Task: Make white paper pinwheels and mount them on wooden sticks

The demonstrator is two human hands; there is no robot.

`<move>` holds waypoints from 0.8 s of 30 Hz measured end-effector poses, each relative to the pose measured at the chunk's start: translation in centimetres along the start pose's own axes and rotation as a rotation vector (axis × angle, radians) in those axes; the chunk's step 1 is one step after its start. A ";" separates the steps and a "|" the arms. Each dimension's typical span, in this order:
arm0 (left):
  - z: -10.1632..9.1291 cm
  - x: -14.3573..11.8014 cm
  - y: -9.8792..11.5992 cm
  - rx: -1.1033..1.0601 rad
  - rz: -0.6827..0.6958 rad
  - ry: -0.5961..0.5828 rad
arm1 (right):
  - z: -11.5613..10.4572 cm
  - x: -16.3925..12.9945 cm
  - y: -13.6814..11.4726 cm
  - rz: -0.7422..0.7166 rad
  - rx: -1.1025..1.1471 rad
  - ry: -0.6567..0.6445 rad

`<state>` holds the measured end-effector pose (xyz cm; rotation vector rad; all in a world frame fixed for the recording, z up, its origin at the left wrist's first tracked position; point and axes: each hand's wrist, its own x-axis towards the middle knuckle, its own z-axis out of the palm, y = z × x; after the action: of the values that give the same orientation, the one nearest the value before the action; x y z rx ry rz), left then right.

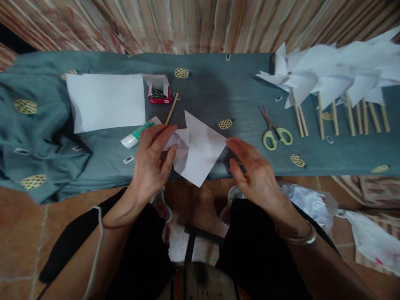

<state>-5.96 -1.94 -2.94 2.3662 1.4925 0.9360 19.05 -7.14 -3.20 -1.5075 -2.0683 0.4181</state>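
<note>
Well, the paper [204, 150] looks light and springy, likely to crease under a careless squeeze; I'd take it gently by its folded left part or outer corners. It sits mid-scene at the near side of the desk [240, 87], one corner reaching over the edge. The left hand [153, 152] is half curled, thumb and forefinger about the folded part, though I cannot tell whether they pinch it. The right hand [254, 171] is loosely spread, forefinger at the right corner, thumb apart, gripping nothing. Just beyond the left hand, a stick [173, 107] and the glue [126, 141] crowd its space. Farther off are a box [159, 101] of metal bits and, left, sheets [108, 102]; right, scissors [273, 126], then pinwheels [331, 71].
</note>
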 end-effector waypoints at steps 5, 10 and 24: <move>-1.3 -0.5 0.3 0.000 -0.106 -0.053 | 0.7 2.0 1.4 0.045 -0.042 0.012; -1.6 -1.3 0.1 -0.007 -0.146 -0.169 | 1.4 2.8 1.1 -0.022 -0.061 -0.021; 1.9 0.4 0.0 -0.253 0.006 -0.113 | -1.3 -0.7 1.1 0.149 0.109 0.055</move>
<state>-4.71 -1.32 -4.27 2.2040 1.2462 0.9157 20.89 -7.55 -2.92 -1.5946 -1.8674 0.5319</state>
